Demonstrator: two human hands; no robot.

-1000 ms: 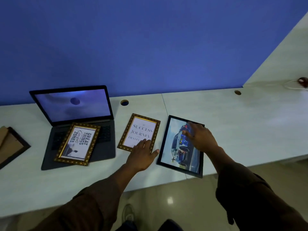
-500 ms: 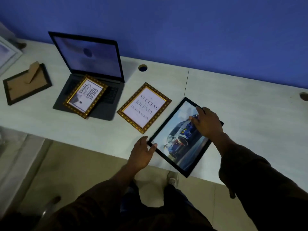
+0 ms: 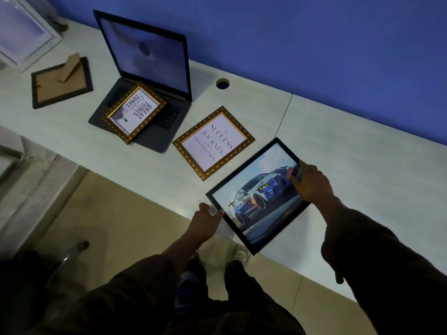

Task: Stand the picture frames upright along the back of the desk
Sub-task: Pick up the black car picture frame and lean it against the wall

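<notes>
A black frame with a car picture [image 3: 256, 197] lies at the desk's front edge, one corner hanging past it. My left hand [image 3: 205, 220] grips its left corner, and my right hand [image 3: 310, 182] holds its right edge with fingers over the glass. A gold frame reading "Success" [image 3: 214, 142] lies flat beside it. Another gold frame reading "Great Things" [image 3: 135, 112] rests on the laptop keyboard. A dark frame [image 3: 60, 84] lies face down at the left with its stand sticking up. A white frame [image 3: 24, 32] leans at the far left.
An open laptop [image 3: 150, 66] stands on the white desk [image 3: 362, 165] in front of the blue wall [image 3: 314, 44]. A cable hole [image 3: 222, 83] sits behind the frames. Floor and my feet show below the desk edge.
My left hand left the "Success" frame and took the car frame's left corner. The car frame slid toward the front edge and turned. The camera tilted downward.
</notes>
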